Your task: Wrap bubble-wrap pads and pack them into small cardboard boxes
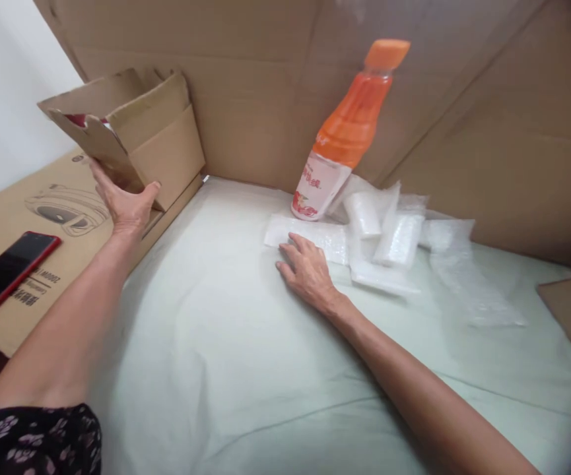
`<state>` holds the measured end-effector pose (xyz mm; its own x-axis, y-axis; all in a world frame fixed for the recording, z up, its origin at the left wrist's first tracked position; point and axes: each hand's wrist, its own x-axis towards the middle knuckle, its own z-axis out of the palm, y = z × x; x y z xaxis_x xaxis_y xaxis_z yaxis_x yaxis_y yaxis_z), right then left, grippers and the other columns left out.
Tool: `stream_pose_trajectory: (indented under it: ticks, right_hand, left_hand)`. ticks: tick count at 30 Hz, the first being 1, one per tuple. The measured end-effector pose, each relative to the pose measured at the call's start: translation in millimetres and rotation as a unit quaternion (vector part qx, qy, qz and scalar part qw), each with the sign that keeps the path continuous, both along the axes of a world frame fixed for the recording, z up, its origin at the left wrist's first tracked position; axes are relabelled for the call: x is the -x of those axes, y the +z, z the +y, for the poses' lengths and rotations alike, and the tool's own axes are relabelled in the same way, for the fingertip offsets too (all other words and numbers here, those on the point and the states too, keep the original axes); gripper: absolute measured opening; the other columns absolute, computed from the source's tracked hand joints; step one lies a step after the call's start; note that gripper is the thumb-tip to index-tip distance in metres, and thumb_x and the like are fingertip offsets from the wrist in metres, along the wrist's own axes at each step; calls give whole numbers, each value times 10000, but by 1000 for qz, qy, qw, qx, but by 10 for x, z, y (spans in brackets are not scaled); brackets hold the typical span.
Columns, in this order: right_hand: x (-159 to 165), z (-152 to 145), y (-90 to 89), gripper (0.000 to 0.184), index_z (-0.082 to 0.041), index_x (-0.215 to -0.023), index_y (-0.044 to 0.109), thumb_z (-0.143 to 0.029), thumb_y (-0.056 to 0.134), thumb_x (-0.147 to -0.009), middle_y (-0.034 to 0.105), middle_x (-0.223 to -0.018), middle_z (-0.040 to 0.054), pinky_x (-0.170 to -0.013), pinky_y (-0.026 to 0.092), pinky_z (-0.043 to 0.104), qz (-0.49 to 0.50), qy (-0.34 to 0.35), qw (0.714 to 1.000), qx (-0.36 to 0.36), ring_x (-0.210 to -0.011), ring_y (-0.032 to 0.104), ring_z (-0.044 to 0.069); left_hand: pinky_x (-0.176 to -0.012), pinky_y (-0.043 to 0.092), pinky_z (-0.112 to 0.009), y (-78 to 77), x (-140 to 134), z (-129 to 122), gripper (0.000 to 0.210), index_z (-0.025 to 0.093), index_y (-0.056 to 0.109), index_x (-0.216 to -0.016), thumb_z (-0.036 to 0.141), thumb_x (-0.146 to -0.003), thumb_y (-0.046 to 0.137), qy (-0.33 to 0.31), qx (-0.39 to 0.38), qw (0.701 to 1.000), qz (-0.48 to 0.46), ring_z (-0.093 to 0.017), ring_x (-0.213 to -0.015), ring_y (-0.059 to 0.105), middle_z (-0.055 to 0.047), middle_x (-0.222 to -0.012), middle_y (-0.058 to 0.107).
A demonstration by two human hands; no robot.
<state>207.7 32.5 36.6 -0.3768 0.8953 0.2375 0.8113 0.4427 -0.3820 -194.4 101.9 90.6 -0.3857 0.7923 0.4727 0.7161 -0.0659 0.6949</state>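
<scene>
Left hand is on the small box, gripping its lower near corner: thumb on the right face, fingers spread along the left one. Box sits far left against the cardboard wall, flaps up, top open. Something red shows inside; can't tell what.

Right hand is palm down, holding nothing, fingers loosely spread. Fingertips over the left end of a flat strip of bubble wrap; looks like light contact, can't confirm.

More wrap is in a loose pile right of that strip, partly overlapping, some rolled or folded, one sheet trailing toward the right. Orange drink bottle with orange cap and pale label stands just behind the strip, near the wall. It slants right in this view; can't tell if its base is on the wrap.

Wrap and right hand are over the pale green cloth, which has a few creases. Big box on the left, printed with a line drawing, carries a dark phone in a red case. Dark floral sleeve on the left arm.
</scene>
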Motion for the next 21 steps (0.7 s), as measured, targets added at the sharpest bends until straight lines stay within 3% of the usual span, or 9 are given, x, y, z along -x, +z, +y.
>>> stream_pose_trajectory:
  ticks: [3, 5, 6, 8, 12, 14, 16, 19, 21]
  right_hand:
    - [-40, -102, 107, 406, -144, -1333, 634, -291, 570, -960, 518, -1515, 227, -1123, 375, 600, -49, -8, 998, 35, -1393, 481, 386]
    - [-13, -262, 152, 414, -153, -1349, 626, -320, 588, -973, 522, -1528, 190, -1155, 370, 532, -69, -11, 996, 53, -1416, 473, 342]
    - [-10, -353, 157, 426, -179, -1355, 625, -358, 615, -969, 527, -1537, 150, -1171, 369, 470, -74, -17, 995, 58, -1428, 468, 300]
    - [-77, -528, 143, 429, -210, -1366, 613, -405, 609, -984, 484, -1583, 113, -1173, 369, 425, -76, 16, 996, 47, -1459, 434, 259]
    - [-655, -963, 286, 349, -229, -1300, 650, -398, 582, -1002, 476, -1589, 95, -1162, 369, 424, -78, 4, 997, 6, -1479, 404, 247]
    - [-1155, -1280, 554, 352, -220, -1301, 654, -354, 617, -977, 474, -1588, 106, -1183, 341, 432, -100, -63, 993, 0, -1482, 403, 258]
    - [-1747, -1603, 911, 407, -170, -1345, 622, -274, 633, -952, 445, -1599, 163, -1195, 307, 472, -125, -171, 977, -21, -1495, 382, 289]
    - [-2642, -1913, 1404, 614, -41, -1495, 447, -265, 618, -950, 360, -1619, 269, -1163, 251, 562, -171, -350, 915, -107, -1526, 291, 386]
    - [-3098, -1953, 1595, 646, 36, -1432, 485, -366, 627, -946, 449, -1520, 342, -1057, 293, 579, -199, -471, 853, -105, -1450, 389, 430]
  left_hand:
    - [-1311, -9, -626, 83, -283, -276, 1340, 42, 5, -1558, 550, -666, 866, 96, 11, 994, -42, -428, -1579, 33, -171, -1709, 87]
    - [-1286, 17, -695, 17, -631, -580, 1343, 58, 47, -1597, 493, -640, 884, 74, 17, 997, -8, -485, -1572, -5, -198, -1723, 43]
    - [-1265, 78, -728, -53, -843, -754, 1323, 107, 75, -1621, 476, -638, 879, 39, 13, 999, 24, -501, -1569, -1, -182, -1725, 81]
    - [-1223, 248, -732, -234, -1304, -1111, 1231, 293, 154, -1643, 492, -651, 855, -102, -17, 990, 97, -496, -1561, 122, -90, -1728, 142]
    - [-1183, 334, -727, -536, -2197, -1650, 861, 543, 222, -1581, 551, -837, 656, -346, -19, 924, 161, -471, -1484, 366, 34, -1692, 285]
    - [-1146, 385, -708, -599, -2557, -1723, 767, 522, 328, -1550, 554, -850, 639, -396, 15, 903, 167, -469, -1459, 406, 4, -1677, 321]
    - [-1148, 380, -680, -608, -2842, -1658, 666, 396, 464, -1498, 562, -869, 608, -419, 54, 888, 183, -454, -1451, 419, -80, -1619, 412]
    - [-1164, 332, -664, -571, -3145, -1437, 556, 242, 610, -1324, 581, -890, 527, -433, 107, 871, 205, -424, -1412, 457, -163, -1463, 560]
    - [-1183, 282, -662, -552, -3286, -1304, 501, 224, 650, -1229, 550, -865, 538, -431, 114, 874, 192, -413, -1417, 439, -174, -1443, 574]
